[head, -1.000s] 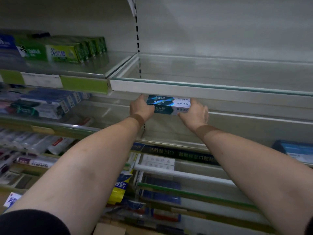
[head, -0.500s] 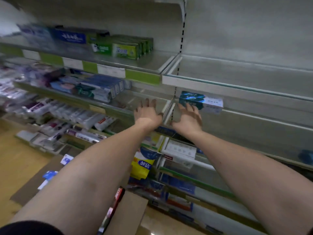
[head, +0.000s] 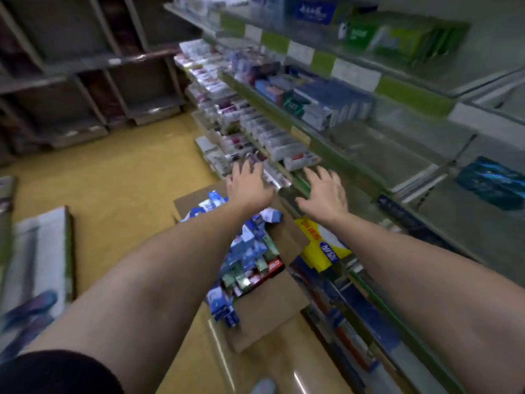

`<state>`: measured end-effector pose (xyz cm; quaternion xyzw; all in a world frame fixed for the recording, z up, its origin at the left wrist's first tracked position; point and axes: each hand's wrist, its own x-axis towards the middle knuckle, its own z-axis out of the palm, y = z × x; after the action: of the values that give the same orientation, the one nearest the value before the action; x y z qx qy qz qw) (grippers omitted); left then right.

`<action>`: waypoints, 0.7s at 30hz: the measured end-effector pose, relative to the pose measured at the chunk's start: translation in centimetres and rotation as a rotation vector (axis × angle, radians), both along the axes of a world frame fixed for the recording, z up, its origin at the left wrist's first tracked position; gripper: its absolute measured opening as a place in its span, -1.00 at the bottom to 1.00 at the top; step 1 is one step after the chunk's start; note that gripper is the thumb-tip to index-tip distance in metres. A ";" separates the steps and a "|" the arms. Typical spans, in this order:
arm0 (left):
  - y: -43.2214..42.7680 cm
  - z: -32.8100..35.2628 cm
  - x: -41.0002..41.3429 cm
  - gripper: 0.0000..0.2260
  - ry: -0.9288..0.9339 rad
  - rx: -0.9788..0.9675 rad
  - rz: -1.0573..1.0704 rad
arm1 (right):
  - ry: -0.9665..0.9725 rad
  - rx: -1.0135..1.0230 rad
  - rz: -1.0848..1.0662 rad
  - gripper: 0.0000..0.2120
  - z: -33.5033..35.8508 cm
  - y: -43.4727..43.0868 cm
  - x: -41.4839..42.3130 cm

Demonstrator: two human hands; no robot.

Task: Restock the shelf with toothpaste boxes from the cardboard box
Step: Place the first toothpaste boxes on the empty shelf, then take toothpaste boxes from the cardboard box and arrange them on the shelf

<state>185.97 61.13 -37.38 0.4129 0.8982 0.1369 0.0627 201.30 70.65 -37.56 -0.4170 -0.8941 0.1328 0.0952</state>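
Yellow floor point(head: 113, 180) runs down the aisle to dark shelving point(head: 85, 81) at the far end, and stocked racks climb along my right side. Both my arms reach out in front of me. The fingers point(head: 244, 169) of my left hand point(head: 250, 186) are spread wide and straight and hold nothing. The fingers point(head: 311, 176) of my right hand point(head: 324, 194) are spread wide too, palm down, also holding nothing.

The cardboard box point(head: 270, 314) stands open on the floor against the foot of the racks, its brown flaps folded outward. My left hand hangs above its far end, and my left forearm crosses over the middle of it. The toothpaste boxes point(head: 250, 251) lie inside it, below my fingers and nearer to me than the fingertips, apart from both hands. They are a loose heap, tipped at all angles. Most are blue and white, with a few green ones and a red one near the right wall. The picture is too blurred to read any print on them.

My right hand hangs just in front of the rack's edge, above a yellow hanging tag point(head: 321, 245), to the right of the carton.

One teal toothpaste box point(head: 491, 182) lies on its side on the pale shelf point(head: 460, 217) at the far right, higher than my hands and well apart from my right fingers. Its face is dark teal with lighter blue streaks. Green boxes point(head: 397, 38) stand in a row on the top shelf.
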 end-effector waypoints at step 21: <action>-10.3 -10.2 -13.3 -0.30 -0.360 -0.089 0.332 | -0.056 -0.358 0.146 -0.43 -9.2 -6.1 -16.1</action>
<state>172.66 50.83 -47.55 0.2254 0.9333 0.1768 0.2166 185.17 64.55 -46.79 -0.3646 -0.8865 0.2846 -0.0151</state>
